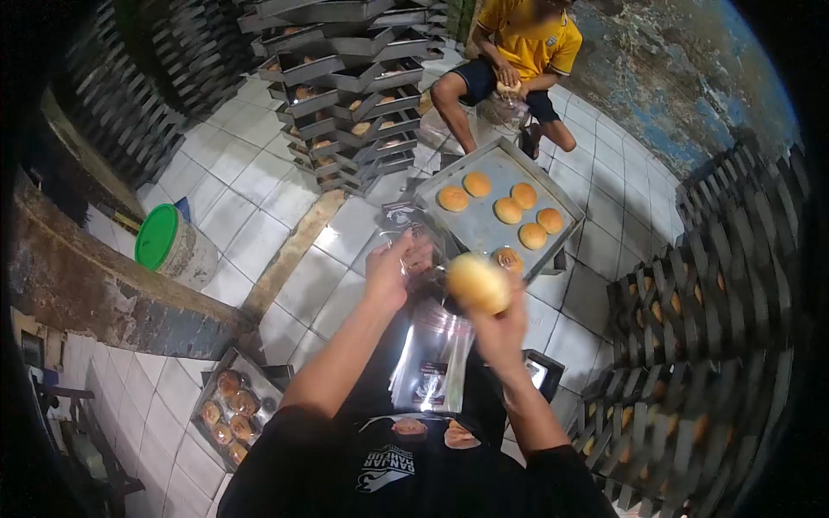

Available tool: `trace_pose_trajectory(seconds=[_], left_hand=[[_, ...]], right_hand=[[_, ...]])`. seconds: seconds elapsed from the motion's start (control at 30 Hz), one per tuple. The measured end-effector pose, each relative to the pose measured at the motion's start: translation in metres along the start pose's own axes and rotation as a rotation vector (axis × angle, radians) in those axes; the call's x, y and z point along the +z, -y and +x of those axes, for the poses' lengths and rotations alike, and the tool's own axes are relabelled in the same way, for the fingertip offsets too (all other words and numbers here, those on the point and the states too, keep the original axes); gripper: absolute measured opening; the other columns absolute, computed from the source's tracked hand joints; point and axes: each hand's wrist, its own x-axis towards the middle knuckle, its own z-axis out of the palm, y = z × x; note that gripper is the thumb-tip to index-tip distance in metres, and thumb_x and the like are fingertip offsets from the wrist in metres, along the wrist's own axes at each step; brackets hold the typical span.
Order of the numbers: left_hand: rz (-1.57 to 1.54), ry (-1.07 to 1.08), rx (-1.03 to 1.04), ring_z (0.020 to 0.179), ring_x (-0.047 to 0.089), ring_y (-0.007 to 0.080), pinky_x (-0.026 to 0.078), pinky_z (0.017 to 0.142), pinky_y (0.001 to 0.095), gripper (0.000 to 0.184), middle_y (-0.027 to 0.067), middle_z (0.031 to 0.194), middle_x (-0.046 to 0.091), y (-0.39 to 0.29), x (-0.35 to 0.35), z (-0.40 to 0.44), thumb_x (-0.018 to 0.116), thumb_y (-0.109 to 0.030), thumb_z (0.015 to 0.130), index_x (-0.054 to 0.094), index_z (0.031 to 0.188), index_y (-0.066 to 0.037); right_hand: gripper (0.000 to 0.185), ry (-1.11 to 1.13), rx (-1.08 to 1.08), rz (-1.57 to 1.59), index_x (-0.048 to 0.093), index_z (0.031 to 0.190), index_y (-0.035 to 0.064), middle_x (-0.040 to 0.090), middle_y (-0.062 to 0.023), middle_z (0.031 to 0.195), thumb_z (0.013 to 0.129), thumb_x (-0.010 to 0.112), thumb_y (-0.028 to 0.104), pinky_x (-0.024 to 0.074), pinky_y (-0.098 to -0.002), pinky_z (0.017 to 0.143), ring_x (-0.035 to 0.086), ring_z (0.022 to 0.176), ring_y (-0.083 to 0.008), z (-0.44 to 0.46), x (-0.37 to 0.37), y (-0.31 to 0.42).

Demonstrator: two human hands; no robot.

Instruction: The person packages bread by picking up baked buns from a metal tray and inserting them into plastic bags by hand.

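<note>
In my right hand (503, 332) is a round golden bread bun (477, 283), smeared a little by motion. My left hand (399, 263) grips a clear plastic bag (399, 217) with a dark printed label. The bun is just right of the bag and apart from my left fingers. Across my lap lies a stack of clear printed bags (432, 363). Beyond my hands, a metal baking tray (453, 173) holds several golden buns (508, 210), and one darker-topped bun (508, 259) lies at its near edge.
Tall stacks of bread trays stand ahead (345, 95) and on the right (691, 319). At lower left is a tray of wrapped buns (226, 414). A green-lidded bucket (173, 246) stands left. Another person in a yellow shirt (527, 52) sits beyond the baking tray, holding a bun.
</note>
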Motion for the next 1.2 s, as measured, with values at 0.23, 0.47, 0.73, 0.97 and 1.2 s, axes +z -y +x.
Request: trace_pose_trajectory(seconds=[0.23,0.47,0.73,0.97,1.2], left_hand=[[-0.039,0.137,-0.26,0.116,0.064,0.0234,0.051,0.101,0.0379,0.039,0.0096,0.129,0.065,-0.013,0.048,-0.05,0.054,-0.034,0.104,0.059,0.131,-0.006],[-0.198,0.161,-0.27,0.117,0.062,0.0204,0.05,0.101,0.0396,0.032,0.007,0.126,0.064,0.008,-0.015,-0.021,0.058,-0.031,0.1,0.06,0.123,-0.009],[-0.203,0.172,-0.111,0.115,0.062,0.0202,0.049,0.1,0.0364,0.035,0.0053,0.123,0.064,0.008,-0.019,-0.044,0.054,-0.038,0.105,0.058,0.129,-0.012],[-0.098,0.12,0.089,0.122,0.06,0.0245,0.047,0.107,0.0416,0.037,0.0091,0.13,0.062,0.029,0.016,-0.061,0.051,-0.031,0.106,0.053,0.136,-0.008],[-0.285,0.101,0.066,0.114,0.063,0.0262,0.053,0.097,0.0431,0.044,0.0098,0.125,0.062,0.046,0.015,-0.015,0.049,-0.046,0.105,0.052,0.13,-0.01]], right_hand=[[0.044,0.168,-0.445,-0.542,0.064,0.106,0.0022,0.062,-0.0155,0.116,0.066,0.07,-0.014,0.0548,-0.0445,0.093,0.065,0.11,-0.0382,0.012,-0.008,-0.036],[0.061,0.403,-0.12,-0.428,0.054,0.136,0.0038,0.061,-0.0178,0.135,0.077,0.071,0.001,0.0333,-0.0585,0.113,0.055,0.129,-0.0371,-0.015,0.056,-0.01],[0.066,0.591,0.033,-0.378,0.04,0.151,0.0009,0.044,-0.0224,0.154,0.088,0.059,0.001,0.0225,-0.0615,0.12,0.04,0.145,-0.0389,-0.015,0.064,-0.025],[0.055,0.518,-0.153,-0.763,0.046,0.146,0.004,0.053,-0.0169,0.144,0.091,0.054,0.008,0.0233,-0.0648,0.119,0.044,0.141,-0.0338,0.016,0.049,-0.021],[0.04,0.562,-0.17,-0.618,0.059,0.126,0.0067,0.063,-0.0148,0.126,0.088,0.067,0.008,0.0386,-0.0586,0.111,0.06,0.123,-0.0333,0.038,0.038,-0.017]])
